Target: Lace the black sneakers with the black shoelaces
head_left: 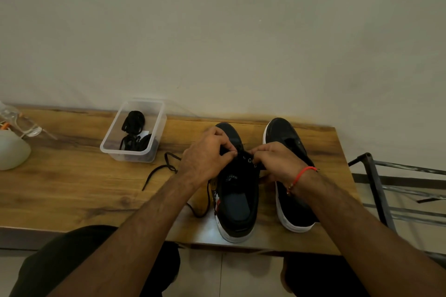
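2 black sneakers stand side by side on the wooden table [72, 188], toes to the wall. Over the left sneaker [237, 202], the left hand [205, 157] and right hand [275, 160] each pinch the black shoelace [166, 167] at its eyelets; its loose end trails left. White tongue lettering is unreadable. Right sneaker [289, 142] sits beside; clear box [135, 132] of laces lies further left.

left hand [205, 154], right hand [275, 160], fingers pinching

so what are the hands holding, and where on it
Both hands, left hand and right hand, pinch the black shoelace at the left sneaker's eyelets.
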A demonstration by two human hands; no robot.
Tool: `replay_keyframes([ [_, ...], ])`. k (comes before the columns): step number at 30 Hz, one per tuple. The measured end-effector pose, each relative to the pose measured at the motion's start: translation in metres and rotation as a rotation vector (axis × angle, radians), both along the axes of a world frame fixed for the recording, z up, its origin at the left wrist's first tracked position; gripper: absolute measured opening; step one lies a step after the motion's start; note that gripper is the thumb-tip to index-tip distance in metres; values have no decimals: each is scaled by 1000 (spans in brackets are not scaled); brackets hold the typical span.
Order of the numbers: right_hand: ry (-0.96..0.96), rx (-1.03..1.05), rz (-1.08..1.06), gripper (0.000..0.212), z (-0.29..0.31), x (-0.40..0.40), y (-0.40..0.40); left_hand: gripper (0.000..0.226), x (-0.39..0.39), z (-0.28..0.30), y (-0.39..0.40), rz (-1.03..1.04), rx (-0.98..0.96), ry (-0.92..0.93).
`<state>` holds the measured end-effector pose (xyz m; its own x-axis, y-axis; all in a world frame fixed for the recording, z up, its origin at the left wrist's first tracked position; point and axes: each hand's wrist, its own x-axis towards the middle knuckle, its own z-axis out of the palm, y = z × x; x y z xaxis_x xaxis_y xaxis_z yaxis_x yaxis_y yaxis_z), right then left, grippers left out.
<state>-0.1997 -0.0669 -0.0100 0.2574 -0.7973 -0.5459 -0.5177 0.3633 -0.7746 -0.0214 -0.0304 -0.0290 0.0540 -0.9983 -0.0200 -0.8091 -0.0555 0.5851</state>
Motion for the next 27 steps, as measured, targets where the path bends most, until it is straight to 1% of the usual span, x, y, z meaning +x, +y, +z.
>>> replay_keyframes([
  [9,23,-31,-20,26,-6,-1,-2,8,-5,8,5,-2,-9,-21],
  [12,-30,11,-39,22,-6,-1,-2,12,-9,6,7,-2,-6,-76],
  [17,-56,58,-19,17,0,0,0,15,-12,-1,7,37,-32,-60],
  [20,-174,159,-51,17,7,0,2,15,-11,-4,6,43,-37,-37],
  [21,-195,164,-55,17,7,0,2,15,-10,-4,6,47,-38,-20],
  [23,-152,92,-26,14,5,0,3,14,-10,-6,5,47,-29,12],
  [25,-58,-29,21,10,-1,3,3,14,-10,-7,4,52,-11,32],
  [27,-27,-88,27,6,-4,4,2,13,-9,-7,3,56,7,46],
])
